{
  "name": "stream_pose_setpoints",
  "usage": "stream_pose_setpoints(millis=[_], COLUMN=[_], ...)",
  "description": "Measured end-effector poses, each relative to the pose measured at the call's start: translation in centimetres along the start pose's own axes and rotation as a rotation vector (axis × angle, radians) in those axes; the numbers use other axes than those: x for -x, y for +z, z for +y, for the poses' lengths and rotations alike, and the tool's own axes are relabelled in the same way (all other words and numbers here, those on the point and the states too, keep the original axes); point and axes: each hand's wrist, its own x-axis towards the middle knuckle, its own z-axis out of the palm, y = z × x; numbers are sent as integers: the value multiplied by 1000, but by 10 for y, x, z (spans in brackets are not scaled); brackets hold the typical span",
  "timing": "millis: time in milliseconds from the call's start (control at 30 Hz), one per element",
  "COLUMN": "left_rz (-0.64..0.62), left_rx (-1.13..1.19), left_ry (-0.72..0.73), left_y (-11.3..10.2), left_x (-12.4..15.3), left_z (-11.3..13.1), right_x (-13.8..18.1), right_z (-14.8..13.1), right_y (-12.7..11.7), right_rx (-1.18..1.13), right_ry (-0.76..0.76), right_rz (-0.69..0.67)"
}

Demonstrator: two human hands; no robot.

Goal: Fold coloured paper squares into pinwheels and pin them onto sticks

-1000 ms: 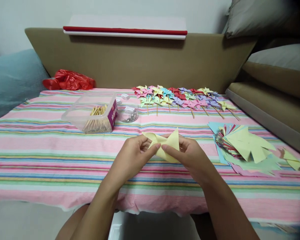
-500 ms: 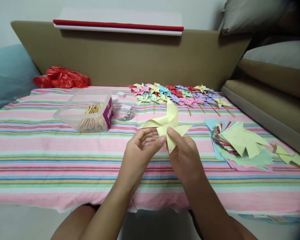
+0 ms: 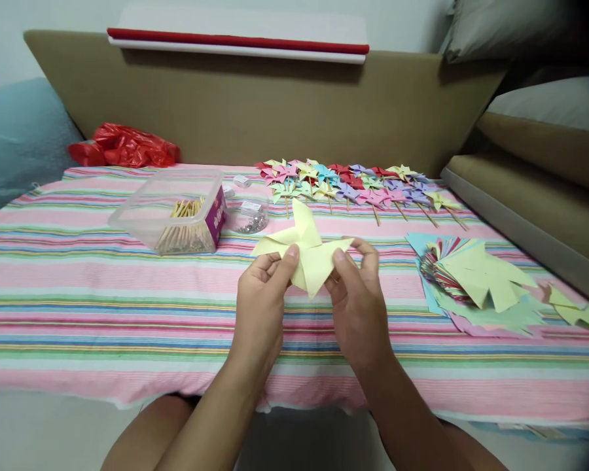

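A pale yellow paper pinwheel [image 3: 310, 252], with its blades folded toward the middle and no stick visible on it, is held up above the striped cloth. My left hand [image 3: 265, 294] pinches it from the left, the thumb pressed on the paper near the centre. On the other side, my right hand [image 3: 358, 294] grips a right-hand blade between thumb and fingers. The fingers behind the paper are partly hidden. Beyond the hands lie rows of finished pinwheels [image 3: 346, 190] on sticks, in several colours.
A clear plastic box [image 3: 186, 242] of wooden sticks stands at left, beside a round clear container [image 3: 249, 219] of small metal pieces. Cut paper sheets [image 3: 476, 268] are stacked at right on the striped cloth [image 3: 177, 327]. A red plastic bag [image 3: 127, 147] lies at the back left.
The pinwheel has shifted left and turned, with its blades now folded in flatter. My right thumb has moved from its centre out to the right blade; my left thumb now presses near the centre.
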Motion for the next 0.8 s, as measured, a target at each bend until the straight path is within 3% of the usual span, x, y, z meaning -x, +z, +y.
stream_pose_setpoints(millis=[167,333,467,633,800], left_rz=[59,52,35,-2,-77], left_rx=[76,48,-22,-156,-234], left_ry=[-2,17,30,97,95], left_y=[-4,-5,-6,-6,-4], left_x=[-7,-7,-6,-3,0], left_z=[6,6,3,-1,1], right_x=[2,2,0,-2,-4], right_z=[-6,-9,-11,-8,-4], right_y=[-9,-13,-12,-14,-14], right_rx=[371,652,577,379,345], right_ry=[-288,-397,-328,-118,-99], right_rz=[-197,-315,-292,-131,-58])
